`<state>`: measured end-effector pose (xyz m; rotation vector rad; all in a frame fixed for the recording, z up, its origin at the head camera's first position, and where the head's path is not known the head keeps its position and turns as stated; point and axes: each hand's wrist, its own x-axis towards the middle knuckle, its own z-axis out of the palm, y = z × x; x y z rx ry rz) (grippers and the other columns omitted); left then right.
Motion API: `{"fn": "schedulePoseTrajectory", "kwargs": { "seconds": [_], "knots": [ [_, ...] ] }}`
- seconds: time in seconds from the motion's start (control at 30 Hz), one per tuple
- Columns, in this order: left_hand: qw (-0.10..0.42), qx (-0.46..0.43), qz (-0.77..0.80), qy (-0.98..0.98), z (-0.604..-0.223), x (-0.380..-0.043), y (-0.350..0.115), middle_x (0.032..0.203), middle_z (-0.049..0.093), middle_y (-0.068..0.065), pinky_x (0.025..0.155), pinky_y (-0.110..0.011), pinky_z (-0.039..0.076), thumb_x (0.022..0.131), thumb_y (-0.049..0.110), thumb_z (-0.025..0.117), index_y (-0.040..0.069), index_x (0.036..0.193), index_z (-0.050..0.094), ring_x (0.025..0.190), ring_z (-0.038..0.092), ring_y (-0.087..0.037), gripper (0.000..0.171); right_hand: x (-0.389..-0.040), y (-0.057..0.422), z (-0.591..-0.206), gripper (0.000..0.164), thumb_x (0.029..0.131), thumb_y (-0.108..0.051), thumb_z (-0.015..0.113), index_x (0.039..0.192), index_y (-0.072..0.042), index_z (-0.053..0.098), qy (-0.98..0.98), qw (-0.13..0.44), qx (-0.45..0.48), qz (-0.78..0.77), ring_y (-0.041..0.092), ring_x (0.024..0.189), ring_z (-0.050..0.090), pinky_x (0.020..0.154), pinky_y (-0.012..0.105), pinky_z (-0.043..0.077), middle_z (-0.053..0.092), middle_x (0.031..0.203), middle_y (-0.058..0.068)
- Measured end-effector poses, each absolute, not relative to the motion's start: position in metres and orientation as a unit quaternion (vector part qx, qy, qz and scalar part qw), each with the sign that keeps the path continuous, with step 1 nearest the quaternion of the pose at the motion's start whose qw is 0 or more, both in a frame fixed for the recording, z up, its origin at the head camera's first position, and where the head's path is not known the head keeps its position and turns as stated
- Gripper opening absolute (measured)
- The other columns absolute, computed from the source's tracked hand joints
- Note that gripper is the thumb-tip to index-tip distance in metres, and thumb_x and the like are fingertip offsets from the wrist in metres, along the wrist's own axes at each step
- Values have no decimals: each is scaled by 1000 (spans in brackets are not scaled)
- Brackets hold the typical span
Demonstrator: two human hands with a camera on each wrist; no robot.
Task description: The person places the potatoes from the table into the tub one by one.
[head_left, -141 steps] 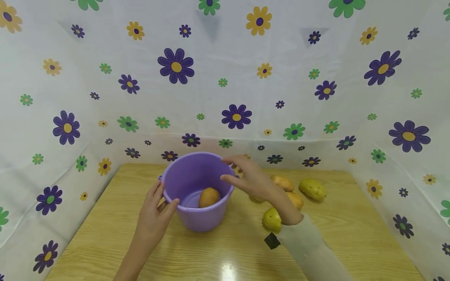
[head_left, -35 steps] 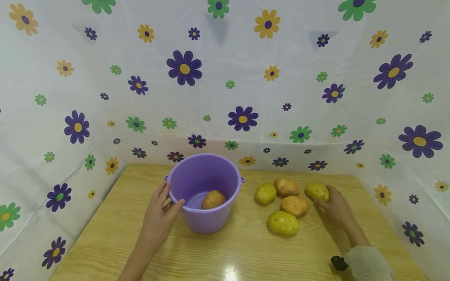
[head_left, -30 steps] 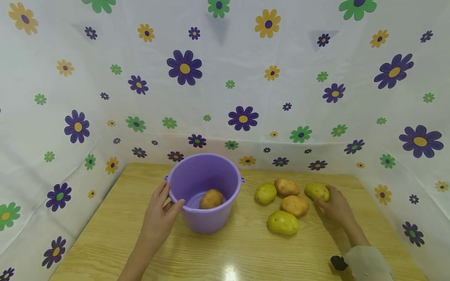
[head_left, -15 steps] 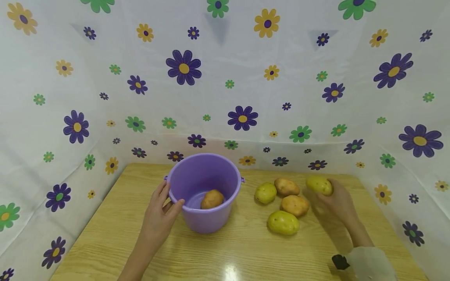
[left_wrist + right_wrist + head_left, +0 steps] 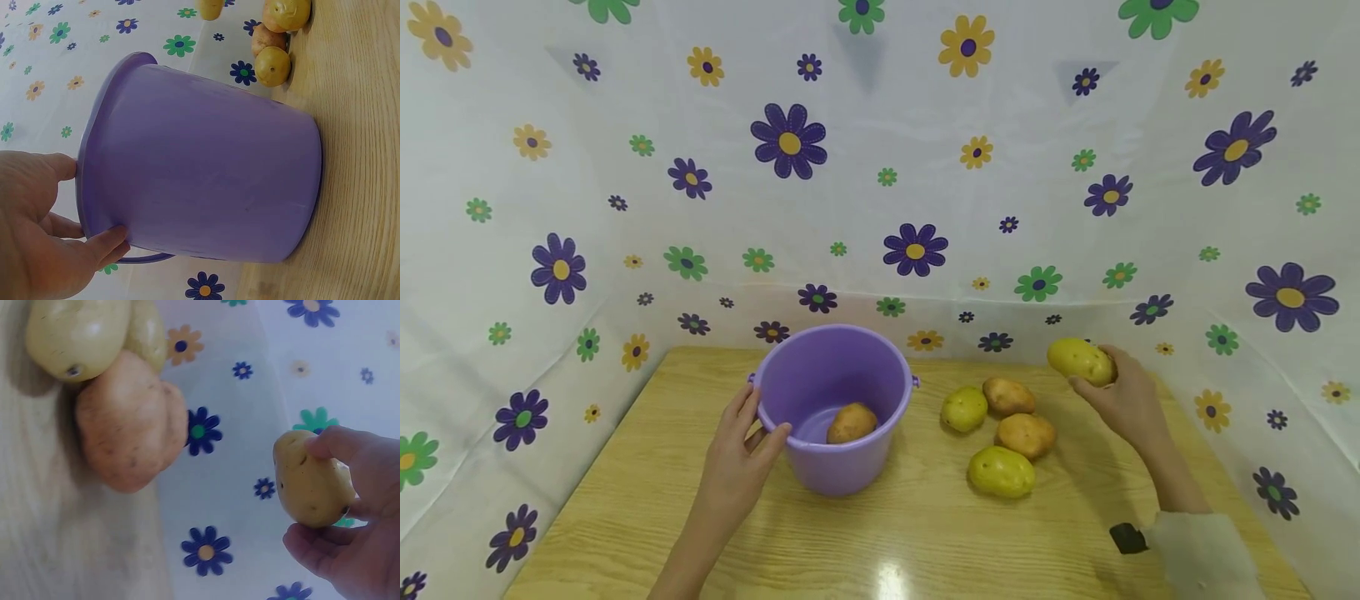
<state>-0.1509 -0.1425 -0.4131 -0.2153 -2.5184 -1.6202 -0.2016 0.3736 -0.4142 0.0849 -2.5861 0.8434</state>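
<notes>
Between my right fingers (image 5: 334, 444), clamped on it, I hold a yellow-green potato (image 5: 1078, 361) above the surface (image 5: 955, 542); four other potatoes (image 5: 1024, 436) lie lower, to those fingers' left. My left fingers (image 5: 769, 446) grip the rim of the purple bucket (image 5: 838, 471), a brown potato (image 5: 852, 423) inside, right of them.

Head view above — close wrist views share potatoes (image 5: 1026, 436)
</notes>
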Motion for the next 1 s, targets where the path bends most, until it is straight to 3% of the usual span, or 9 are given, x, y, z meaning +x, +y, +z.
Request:
{"fn": "schedulePoseTrajectory", "kwargs": {
  "seconds": [0.23, 0.57, 1.0],
  "knots": [
    [73, -76, -545, -832, -414, -152, -143, 169, 16, -19, 113, -27, 43, 103, 18, 68, -8, 159, 26, 147, 37, -39, 76, -199, 357, -382, 55, 92, -18, 77, 133, 11, 54, -921, 239, 54, 304, 27, 76, 59, 52, 19, 49, 62, 104, 25],
    [73, -74, -543, -833, -416, -152, -143, 169, 16, -18, 112, -27, 43, 102, 20, 69, -8, 159, 26, 147, 38, -39, 77, -196, 324, -341, 59, 94, -20, 77, 139, 8, 51, -910, 250, 68, 323, 30, 83, 60, 60, 9, 48, 62, 110, 24],
    [71, -78, -550, -828, -418, -153, -144, 169, 16, -17, 113, -27, 43, 103, 22, 69, -7, 159, 25, 146, 38, -38, 77, -202, 273, -326, 60, 92, -15, 79, 141, 7, 51, -893, 247, 111, 360, 29, 84, 61, 65, 6, 49, 63, 111, 23]
  ]
}}
